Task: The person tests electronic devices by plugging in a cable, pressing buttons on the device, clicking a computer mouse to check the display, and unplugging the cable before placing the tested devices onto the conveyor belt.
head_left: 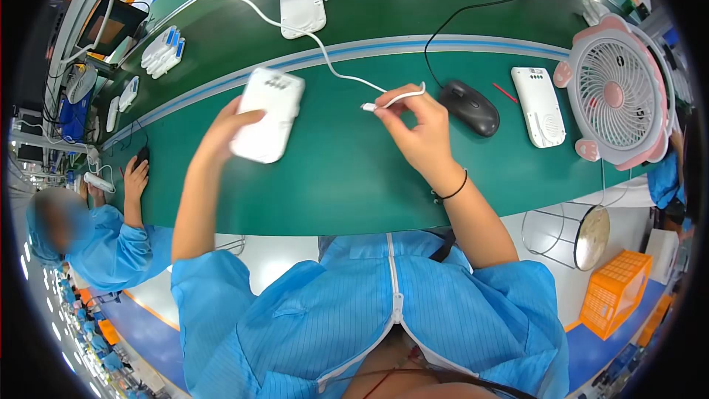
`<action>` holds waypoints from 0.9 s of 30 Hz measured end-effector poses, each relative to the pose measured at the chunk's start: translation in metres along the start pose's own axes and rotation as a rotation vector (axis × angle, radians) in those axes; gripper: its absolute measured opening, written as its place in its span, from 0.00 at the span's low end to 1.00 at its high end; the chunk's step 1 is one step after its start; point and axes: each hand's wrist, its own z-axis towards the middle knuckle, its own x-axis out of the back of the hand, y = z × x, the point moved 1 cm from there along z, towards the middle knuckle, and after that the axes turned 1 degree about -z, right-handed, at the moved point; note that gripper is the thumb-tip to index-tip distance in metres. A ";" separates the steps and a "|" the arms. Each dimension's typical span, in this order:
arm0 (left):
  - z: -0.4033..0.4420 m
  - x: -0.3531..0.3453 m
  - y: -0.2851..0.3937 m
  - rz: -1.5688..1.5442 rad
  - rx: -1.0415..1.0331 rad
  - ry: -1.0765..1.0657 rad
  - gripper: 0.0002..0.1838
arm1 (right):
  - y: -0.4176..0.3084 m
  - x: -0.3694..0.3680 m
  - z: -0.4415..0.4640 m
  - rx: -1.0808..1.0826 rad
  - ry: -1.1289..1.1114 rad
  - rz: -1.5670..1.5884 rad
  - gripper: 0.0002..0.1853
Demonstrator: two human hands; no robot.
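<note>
My left hand [225, 129] grips a white rectangular plastic device [269, 118] by its left side, thumb across its face; a row of small dark marks shows near its top end. In my right hand [422, 133], a white cable [340, 72] is pinched just behind its small plug [368, 106]. The plug points left toward the device, with a gap between them. To the right of my right hand lies a black computer mouse [470, 108]. Another white device [538, 107] with a round speaker grille rests farther right, beside a thin red stick [505, 93].
A pink and white fan [617, 94] stands at the right. One more white device [303, 11] sits on the back shelf under the cable, and several more [163, 52] lie at left. A co-worker [111, 240] sits at left, hand on a mouse. An orange crate [616, 294] is on the floor.
</note>
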 end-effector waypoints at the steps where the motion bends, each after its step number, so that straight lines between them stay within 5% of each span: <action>1: 0.009 -0.019 0.001 -0.062 -0.013 -0.048 0.32 | 0.002 0.002 0.001 -0.008 0.021 0.011 0.05; 5: 0.044 -0.084 -0.021 -0.684 0.154 -0.363 0.24 | 0.019 0.007 0.002 -0.009 0.118 0.163 0.06; 7: 0.045 -0.116 -0.025 -0.793 0.075 -0.391 0.23 | 0.018 0.011 0.001 -0.044 0.114 0.199 0.06; 13: 0.023 -0.134 -0.025 -0.846 0.069 -0.301 0.23 | 0.007 0.012 0.001 -0.004 0.031 0.297 0.09; 22: 0.023 -0.142 -0.030 -0.668 -0.054 -0.182 0.29 | 0.012 0.002 0.002 0.225 -0.097 -0.035 0.09; 27: 0.020 -0.140 -0.026 -0.694 0.018 -0.202 0.30 | 0.023 0.007 0.001 0.107 0.018 -0.050 0.09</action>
